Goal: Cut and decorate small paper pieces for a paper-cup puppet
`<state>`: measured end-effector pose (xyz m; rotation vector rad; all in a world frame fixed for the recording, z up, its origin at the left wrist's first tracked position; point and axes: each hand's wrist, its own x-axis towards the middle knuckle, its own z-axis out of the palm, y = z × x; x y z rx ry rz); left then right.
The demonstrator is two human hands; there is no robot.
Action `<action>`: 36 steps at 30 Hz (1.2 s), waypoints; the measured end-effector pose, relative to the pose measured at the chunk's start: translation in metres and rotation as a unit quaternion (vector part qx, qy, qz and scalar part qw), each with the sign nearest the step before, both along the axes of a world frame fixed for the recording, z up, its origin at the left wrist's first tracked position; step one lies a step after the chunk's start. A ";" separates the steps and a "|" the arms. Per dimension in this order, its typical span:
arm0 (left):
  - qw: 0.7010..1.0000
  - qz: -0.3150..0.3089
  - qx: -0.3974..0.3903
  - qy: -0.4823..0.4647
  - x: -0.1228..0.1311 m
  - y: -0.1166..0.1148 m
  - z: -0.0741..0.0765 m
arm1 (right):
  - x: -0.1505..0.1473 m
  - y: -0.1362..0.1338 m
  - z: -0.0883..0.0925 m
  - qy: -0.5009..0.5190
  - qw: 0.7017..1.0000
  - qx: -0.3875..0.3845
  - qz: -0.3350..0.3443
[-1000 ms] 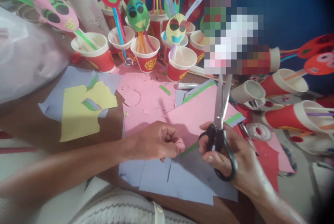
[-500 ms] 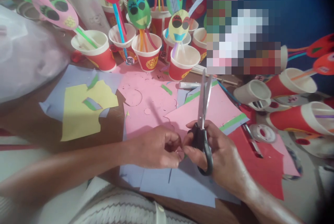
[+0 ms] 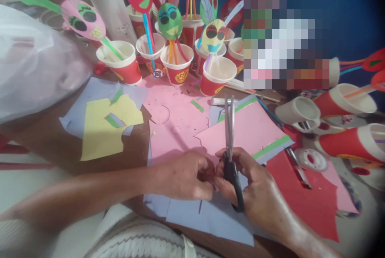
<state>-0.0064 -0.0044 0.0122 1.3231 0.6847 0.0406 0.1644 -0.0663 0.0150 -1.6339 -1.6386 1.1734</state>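
In the head view, my left hand (image 3: 191,176) is closed, its thumb and fingers pinching a small pink paper piece (image 3: 215,186) that is mostly hidden between my fingertips. My right hand (image 3: 260,188) is wrapped round black-handled scissors (image 3: 229,140), whose blades point away from me, slightly apart. Right thumb and fingertips meet the left fingertips at the paper piece. Beneath both hands lie blue paper sheets (image 3: 210,222) and a large pink sheet (image 3: 177,130) with drawn outlines. A second pink sheet (image 3: 243,125) with green strips sits behind the scissors.
Red paper cups with paper-faced figures, such as a green one (image 3: 170,21), line the back. At the right are a white mug (image 3: 293,109), a tape roll (image 3: 311,158) and red paper (image 3: 303,194). Yellow paper (image 3: 100,138) and a plastic bag (image 3: 33,69) lie left.
The whole view has shifted, so the table things appear farther right and a little lower. The scissor blades look closer together. Less of the pink paper piece shows between my fingers.
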 end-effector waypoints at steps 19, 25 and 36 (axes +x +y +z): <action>0.984 0.120 -0.127 -0.045 0.003 0.002 -0.011 | -0.004 0.002 -0.011 0.216 0.963 0.021 -0.163; 0.972 0.207 -0.097 -0.045 0.002 0.005 -0.009 | 0.000 0.002 -0.011 0.213 0.968 0.015 -0.135; 0.931 0.337 -0.094 -0.109 -0.002 0.015 -0.006 | 0.006 0.000 -0.005 0.114 0.989 -0.043 0.089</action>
